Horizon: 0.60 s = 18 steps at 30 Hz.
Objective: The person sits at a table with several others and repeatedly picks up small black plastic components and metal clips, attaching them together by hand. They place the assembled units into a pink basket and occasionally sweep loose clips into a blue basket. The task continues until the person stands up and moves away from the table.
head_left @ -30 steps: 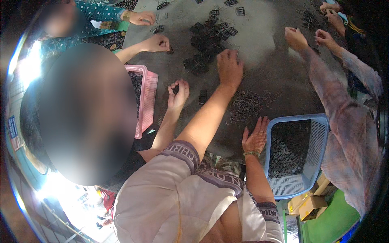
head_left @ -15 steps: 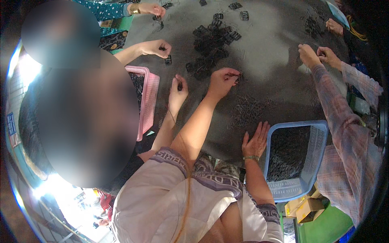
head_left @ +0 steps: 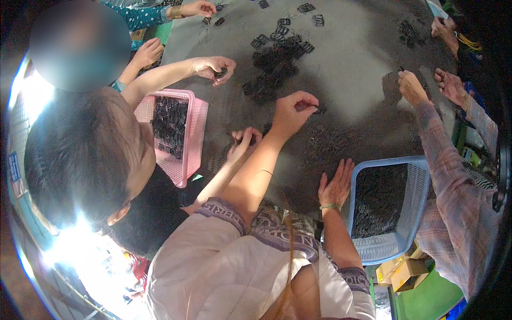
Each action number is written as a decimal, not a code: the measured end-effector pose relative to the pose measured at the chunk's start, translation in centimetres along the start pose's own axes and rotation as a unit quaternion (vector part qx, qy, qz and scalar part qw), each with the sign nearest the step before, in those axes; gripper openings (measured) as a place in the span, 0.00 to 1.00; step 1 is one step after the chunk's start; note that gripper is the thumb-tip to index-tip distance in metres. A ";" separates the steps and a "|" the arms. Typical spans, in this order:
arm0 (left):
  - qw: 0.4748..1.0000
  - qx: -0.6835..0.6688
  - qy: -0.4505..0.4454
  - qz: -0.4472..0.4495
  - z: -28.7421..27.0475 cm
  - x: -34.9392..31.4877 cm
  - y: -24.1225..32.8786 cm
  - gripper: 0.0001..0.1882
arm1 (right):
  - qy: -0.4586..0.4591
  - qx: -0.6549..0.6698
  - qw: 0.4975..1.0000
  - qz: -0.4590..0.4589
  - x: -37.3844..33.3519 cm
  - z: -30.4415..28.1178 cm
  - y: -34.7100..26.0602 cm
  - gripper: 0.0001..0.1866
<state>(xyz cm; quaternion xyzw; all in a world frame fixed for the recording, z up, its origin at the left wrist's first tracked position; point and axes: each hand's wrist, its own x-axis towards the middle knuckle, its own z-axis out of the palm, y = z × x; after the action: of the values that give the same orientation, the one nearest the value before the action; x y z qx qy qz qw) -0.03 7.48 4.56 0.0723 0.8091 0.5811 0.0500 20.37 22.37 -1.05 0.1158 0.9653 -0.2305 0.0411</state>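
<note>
My left hand [head_left: 295, 113] reaches out over the dark grey table top [head_left: 352, 58]. Its thumb and forefinger are pinched on a small black piece [head_left: 321, 108] whose shape is partly hidden by the fingertips. My right hand [head_left: 336, 186] lies spread on the table's near edge, beside a blue plastic basket [head_left: 418, 200], and holds nothing. Between my hands is a loose scatter of thin black pieces [head_left: 326, 144]. Beyond my left hand lies a heap of black ladder-like plastic parts [head_left: 274, 61].
At left, a person beside me has a hand [head_left: 216, 70] holding a black part, near a pink basket [head_left: 198, 133] of black parts. At right, a person in a plaid sleeve [head_left: 437, 128] works over the table. Cardboard boxes [head_left: 409, 273] sit below the blue basket.
My left hand has turned slightly, its pinch rounder now; my right hand stays put. The left neighbour's hands have shifted right, and the plaid-sleeved person's hands have moved apart.
</note>
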 end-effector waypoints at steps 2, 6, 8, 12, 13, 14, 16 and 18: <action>1.000 0.027 0.007 0.002 0.1 0.3 0.2 0.07 | 0.010 0.013 1.000 -0.004 -0.1 0.2 0.1 0.37; 0.999 0.048 0.023 0.013 0.3 0.9 0.1 0.08 | 0.010 0.008 1.000 0.002 -0.2 0.2 0.3 0.37; 0.999 -0.032 0.007 -0.020 0.8 0.4 0.5 0.08 | 0.007 0.023 1.000 0.010 0.0 -0.3 0.1 0.36; 0.999 0.029 0.016 -0.036 0.4 0.0 -0.7 0.08 | 0.013 0.018 1.000 0.002 0.1 -0.2 -0.1 0.36; 0.998 0.026 0.014 -0.047 0.2 0.0 -0.9 0.08 | 0.012 0.017 1.000 0.004 0.1 -0.1 -0.1 0.36; 0.998 0.024 0.012 -0.058 -0.1 -0.2 -1.0 0.07 | 0.011 0.017 1.000 0.005 0.0 -0.1 -0.1 0.36; 0.996 0.041 0.024 -0.079 -1.6 -0.9 -1.0 0.07 | 0.018 0.018 1.000 0.004 0.0 0.3 -0.2 0.36; 0.992 0.065 0.041 -0.098 -2.5 -2.0 -1.7 0.08 | 0.013 0.009 1.000 0.005 -0.1 0.6 0.0 0.35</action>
<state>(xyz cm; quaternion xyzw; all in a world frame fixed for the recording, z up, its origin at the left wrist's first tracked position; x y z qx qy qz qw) 1.46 4.22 3.70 -0.0281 0.8496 0.5221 0.0690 20.50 22.06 -1.52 0.1237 0.9632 -0.2370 0.0286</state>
